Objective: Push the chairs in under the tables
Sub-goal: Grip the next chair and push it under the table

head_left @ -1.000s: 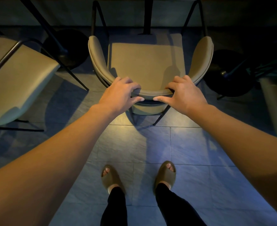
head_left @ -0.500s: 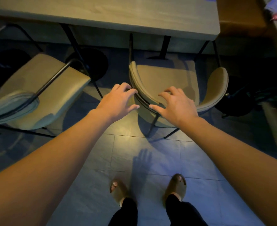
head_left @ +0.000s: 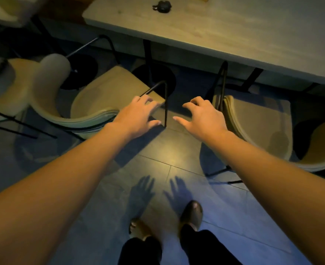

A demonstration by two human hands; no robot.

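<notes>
Two beige padded chairs with black metal legs stand at a wooden table (head_left: 224,33). The right chair (head_left: 261,123) has its front tucked under the table edge. The left chair (head_left: 104,100) sits turned at an angle, out from the table. My left hand (head_left: 138,115) hovers open over the left chair's near corner, beside its black leg (head_left: 165,104). My right hand (head_left: 201,115) hangs open in the gap between the two chairs, just left of the right chair's backrest. Neither hand holds anything.
A third beige chair (head_left: 24,83) stands at the far left. Round black table bases (head_left: 154,79) rest on the grey tiled floor (head_left: 158,169). A small dark object (head_left: 162,5) lies on the tabletop. My two feet (head_left: 191,213) stand behind the gap.
Both hands have let go of the right chair's backrest and come off it. The view has swung left, so that chair now sits to the right and the angled chair lies under my left hand.
</notes>
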